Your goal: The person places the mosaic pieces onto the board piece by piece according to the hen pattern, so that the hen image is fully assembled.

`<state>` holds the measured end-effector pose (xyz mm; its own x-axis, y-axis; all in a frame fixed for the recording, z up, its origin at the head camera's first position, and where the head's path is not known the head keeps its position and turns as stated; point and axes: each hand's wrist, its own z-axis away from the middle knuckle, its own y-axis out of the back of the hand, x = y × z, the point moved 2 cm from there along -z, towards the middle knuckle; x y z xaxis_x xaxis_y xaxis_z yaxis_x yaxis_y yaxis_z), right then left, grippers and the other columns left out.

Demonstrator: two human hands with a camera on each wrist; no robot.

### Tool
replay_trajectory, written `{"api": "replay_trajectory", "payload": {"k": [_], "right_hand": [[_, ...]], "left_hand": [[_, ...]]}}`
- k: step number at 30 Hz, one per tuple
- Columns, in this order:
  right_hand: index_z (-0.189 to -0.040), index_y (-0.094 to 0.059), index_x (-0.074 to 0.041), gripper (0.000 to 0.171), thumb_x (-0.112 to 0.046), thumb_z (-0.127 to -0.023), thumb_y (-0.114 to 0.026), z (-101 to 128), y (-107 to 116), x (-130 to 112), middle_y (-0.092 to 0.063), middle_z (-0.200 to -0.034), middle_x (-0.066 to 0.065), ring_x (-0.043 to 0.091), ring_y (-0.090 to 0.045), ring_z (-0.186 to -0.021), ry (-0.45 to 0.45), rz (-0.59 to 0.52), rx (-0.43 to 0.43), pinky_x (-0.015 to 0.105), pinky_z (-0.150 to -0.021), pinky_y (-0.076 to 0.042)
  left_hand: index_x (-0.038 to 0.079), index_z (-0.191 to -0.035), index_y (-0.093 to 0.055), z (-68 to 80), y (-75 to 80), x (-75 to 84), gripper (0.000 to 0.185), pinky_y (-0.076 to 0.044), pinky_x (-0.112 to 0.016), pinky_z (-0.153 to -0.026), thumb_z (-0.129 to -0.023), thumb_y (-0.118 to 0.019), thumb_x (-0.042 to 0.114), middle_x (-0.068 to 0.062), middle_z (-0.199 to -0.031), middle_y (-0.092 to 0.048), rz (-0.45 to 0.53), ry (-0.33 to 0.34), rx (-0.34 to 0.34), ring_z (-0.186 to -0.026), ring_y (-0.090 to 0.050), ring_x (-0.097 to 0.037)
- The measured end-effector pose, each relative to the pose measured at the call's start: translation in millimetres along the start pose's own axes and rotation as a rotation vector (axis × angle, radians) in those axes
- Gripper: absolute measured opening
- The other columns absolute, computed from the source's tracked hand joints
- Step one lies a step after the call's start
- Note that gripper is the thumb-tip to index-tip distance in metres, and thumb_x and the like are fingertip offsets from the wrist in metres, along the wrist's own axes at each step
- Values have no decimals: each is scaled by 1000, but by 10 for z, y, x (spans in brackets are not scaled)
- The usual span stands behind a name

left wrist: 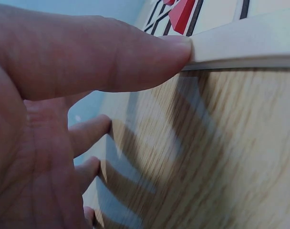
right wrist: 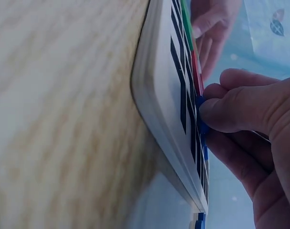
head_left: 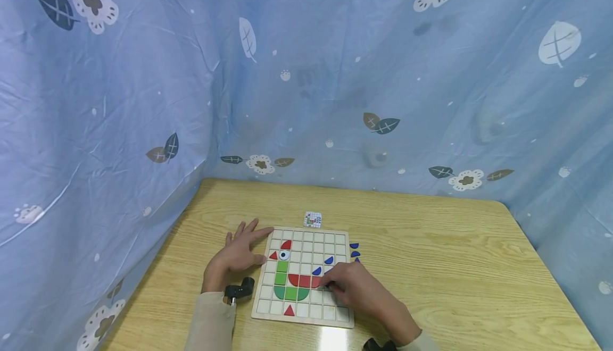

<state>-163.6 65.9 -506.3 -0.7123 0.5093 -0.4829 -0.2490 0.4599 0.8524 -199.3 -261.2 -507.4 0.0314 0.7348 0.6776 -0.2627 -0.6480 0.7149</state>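
Observation:
A square wooden grid board (head_left: 303, 321) lies on the table, with coloured flat pieces set in its cells as a bird-like figure. Spread out at its left edge is my left hand (head_left: 238, 252); in the left wrist view the thumb (left wrist: 150, 57) presses the board's side. My right hand (head_left: 359, 290) is over the board's right half, beside the red pieces (head_left: 304, 281). Its thumb and fingers pinch a small blue piece (right wrist: 201, 107) at the board's surface, its shape mostly hidden. Two blue half-rounds (head_left: 329, 260) show just beyond that hand.
A small picture card (head_left: 313, 219) lies behind the board. Loose blue pieces (head_left: 354, 245) lie along its right edge. A red triangle (head_left: 289, 311) sits in the front row. Blue patterned cloth (head_left: 306, 101) hangs behind and beside the wooden table (head_left: 455, 266).

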Motion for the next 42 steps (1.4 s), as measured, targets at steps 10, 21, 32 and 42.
{"api": "replay_trajectory", "payload": {"k": [10,21,32,42], "right_hand": [[-106,-86,-19,27,4,-93,-80,13,-54,-5,-81,-105,-13,-1,-73,-100,-2,3,4,27,-89,-64],[-103,-86,-13,26,6,-85,-86,141,114,157,-85,-101,-5,7,-78,-95,22,-38,245,29,-82,-65],[-105,-86,-9,26,6,-83,-88,349,206,510,-86,-103,1,19,-83,-97,-122,-14,343,36,-86,-68],[-98,-85,-15,28,6,-80,-90,619,269,436,-84,-98,-10,10,-81,-93,-176,-9,411,32,-83,-67]], "left_hand": [[18,-162,-56,4,3,0,76,9,-82,-126,-91,-82,7,-26,-181,-17,0,-8,-4,-167,4,-57],[20,-162,-56,7,2,-3,76,9,-82,-126,-92,-83,8,-25,-182,-18,-2,-11,-3,-168,4,-56],[20,-162,-56,8,-7,-11,76,10,-81,-127,-92,-83,7,-25,-182,-17,5,-8,-6,-167,5,-55],[21,-163,-56,-8,-10,-9,76,9,-80,-128,-92,-82,8,-24,-182,-16,0,1,-3,-168,5,-55]]}}
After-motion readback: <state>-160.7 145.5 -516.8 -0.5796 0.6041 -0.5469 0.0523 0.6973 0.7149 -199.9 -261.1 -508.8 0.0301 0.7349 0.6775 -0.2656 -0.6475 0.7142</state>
